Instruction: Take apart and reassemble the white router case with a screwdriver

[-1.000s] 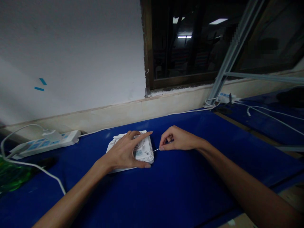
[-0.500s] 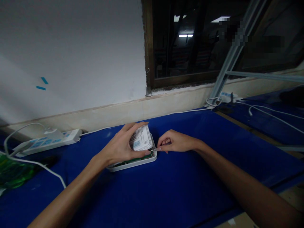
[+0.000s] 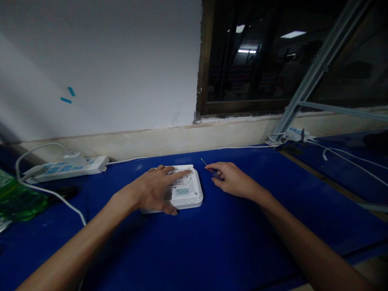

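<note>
A white router [image 3: 194,199] lies on the blue table, its vented face with a pale label and corner holes turned up. My left hand [image 3: 153,188] spans it, thumb over the front edge and other fingers across the top and far side. It hides the router's left part. Just right of the router, my right hand [image 3: 235,180] is closed round a small screwdriver [image 3: 216,174] with a dark and red handle. The thin shaft points up and left, its tip apart from the router.
A white power strip [image 3: 91,166] with plugs and a cable stands at the left by the wall. Green plastic [image 3: 18,198] lies at the left edge. A metal frame [image 3: 291,109] and another power strip [image 3: 295,133] with white cables are at the right.
The upper cover, raised at a tilt over a green circuit board, now lies down over the base. My right hand has drawn away from the router's edge with the screwdriver.
</note>
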`<state>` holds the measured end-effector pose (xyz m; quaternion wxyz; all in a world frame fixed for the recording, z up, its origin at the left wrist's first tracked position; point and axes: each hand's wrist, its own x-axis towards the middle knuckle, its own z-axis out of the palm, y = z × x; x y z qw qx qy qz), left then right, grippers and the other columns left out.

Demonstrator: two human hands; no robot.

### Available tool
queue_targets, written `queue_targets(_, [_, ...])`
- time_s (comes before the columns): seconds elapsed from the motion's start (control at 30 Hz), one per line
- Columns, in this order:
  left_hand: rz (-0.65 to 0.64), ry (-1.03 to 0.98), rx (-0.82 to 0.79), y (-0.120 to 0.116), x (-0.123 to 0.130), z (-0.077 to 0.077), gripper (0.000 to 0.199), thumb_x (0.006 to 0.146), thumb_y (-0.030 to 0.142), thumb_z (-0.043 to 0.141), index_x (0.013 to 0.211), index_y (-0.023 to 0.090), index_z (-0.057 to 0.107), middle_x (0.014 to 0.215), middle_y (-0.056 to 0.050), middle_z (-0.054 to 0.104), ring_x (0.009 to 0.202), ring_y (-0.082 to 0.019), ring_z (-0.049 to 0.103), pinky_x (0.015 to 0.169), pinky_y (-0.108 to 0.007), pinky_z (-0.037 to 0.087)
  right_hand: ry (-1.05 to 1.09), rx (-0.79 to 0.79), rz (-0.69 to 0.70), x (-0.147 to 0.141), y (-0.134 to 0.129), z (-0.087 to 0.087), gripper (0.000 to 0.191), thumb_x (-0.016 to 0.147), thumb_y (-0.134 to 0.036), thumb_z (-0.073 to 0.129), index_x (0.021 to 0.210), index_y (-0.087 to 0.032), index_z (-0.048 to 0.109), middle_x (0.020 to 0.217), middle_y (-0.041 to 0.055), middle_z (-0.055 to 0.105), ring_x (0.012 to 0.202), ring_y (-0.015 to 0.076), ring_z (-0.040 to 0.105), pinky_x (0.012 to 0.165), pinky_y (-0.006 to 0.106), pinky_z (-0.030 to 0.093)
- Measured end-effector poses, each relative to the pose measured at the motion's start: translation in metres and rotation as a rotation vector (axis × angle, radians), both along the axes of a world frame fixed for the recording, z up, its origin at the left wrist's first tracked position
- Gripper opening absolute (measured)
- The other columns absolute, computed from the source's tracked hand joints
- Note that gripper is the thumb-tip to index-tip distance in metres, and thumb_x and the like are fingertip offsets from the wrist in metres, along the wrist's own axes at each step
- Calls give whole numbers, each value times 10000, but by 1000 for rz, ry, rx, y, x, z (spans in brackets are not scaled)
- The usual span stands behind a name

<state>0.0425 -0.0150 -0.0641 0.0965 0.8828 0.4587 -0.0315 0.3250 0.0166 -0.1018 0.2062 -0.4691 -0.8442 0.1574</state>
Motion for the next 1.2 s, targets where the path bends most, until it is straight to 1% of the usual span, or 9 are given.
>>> queue_targets(0.2, [4, -78, 24, 0, -14, 6, 1054, 639, 680, 761, 1525, 386, 274, 1390, -124, 510, 1205, -380, 521, 977, -521, 445, -150, 75, 47, -33, -18, -9, 328, 883, -228, 581, 1187, -170, 687, 1090, 137, 703, 1005, 259, 651, 877, 364, 475])
queue_targets(0.4, [-11, -206, 69, 0, -16, 6, 974, 682, 586, 767, 1510, 358, 309, 1369, -124, 529, 1182, -349, 550, 961, -480, 462, -98, -9, 120, -26, -18, 3, 398, 862, -208, 588, 1255, -220, 647, 951, 80, 726, 777, 205, 652, 690, 320, 478])
queue_targets(0.47, [-26, -219, 97, 0, -17, 6, 962, 682, 547, 770, 1507, 343, 319, 1349, -123, 545, 1160, -341, 565, 948, -461, 473, -66, -17, 180, -18, -20, 10, 578, 849, -222, 613, 1417, -282, 521, 1044, 61, 724, 846, 215, 655, 749, 341, 495])
queue_targets(0.53, [-37, -215, 103, 0, -18, 7, 964, 673, 518, 774, 1503, 323, 325, 1319, -126, 565, 1137, -339, 576, 938, -457, 480, -52, -8, 247, -12, -21, 16, 796, 801, -313, 706, 1521, -328, 366, 1296, 71, 644, 1097, 278, 609, 923, 422, 478])
queue_targets(0.6, [-49, -206, 83, 0, -19, 9, 968, 660, 493, 780, 1496, 316, 326, 1302, -123, 573, 1130, -340, 577, 935, -462, 482, -50, -14, 278, -11, -20, 18, 982, 734, -442, 779, 1563, -333, 263, 1535, 83, 435, 1352, 350, 422, 1090, 523, 360])
queue_targets(0.7, [-74, -209, 36, 0, -21, 12, 972, 620, 422, 801, 1466, 320, 334, 1270, -105, 585, 1092, -323, 590, 896, -436, 493, -40, -64, 356, -21, -13, 17, 1069, 707, -534, 787, 1578, -339, 198, 1627, 70, 269, 1460, 356, 252, 1163, 565, 252])
queue_targets(0.8, [-68, -201, 18, -2, -23, 15, 881, 595, 386, 801, 1372, 265, 404, 1153, -100, 619, 974, -293, 611, 816, -395, 500, -13, -69, 465, -35, -2, 15, 1074, 691, -497, 812, 1573, -327, 222, 1571, 69, 378, 1406, 326, 347, 1148, 521, 302])
queue_targets(0.9, [-30, -180, -3, -5, -28, 18, 800, 606, 423, 787, 1296, 239, 427, 1045, -85, 625, 886, -268, 604, 747, -369, 494, -14, -89, 472, -44, 7, 17, 1102, 639, -501, 843, 1562, -303, 275, 1515, 87, 455, 1343, 341, 417, 1113, 515, 342])
queue_targets(1.2, [42, -146, -76, -6, -48, 21, 827, 563, 393, 851, 1274, 311, 434, 1086, -65, 599, 909, -267, 605, 727, -354, 489, 13, -150, 425, -46, 11, 19, 1088, 569, -506, 871, 1512, -319, 360, 1461, 80, 499, 1294, 336, 472, 1095, 504, 363])
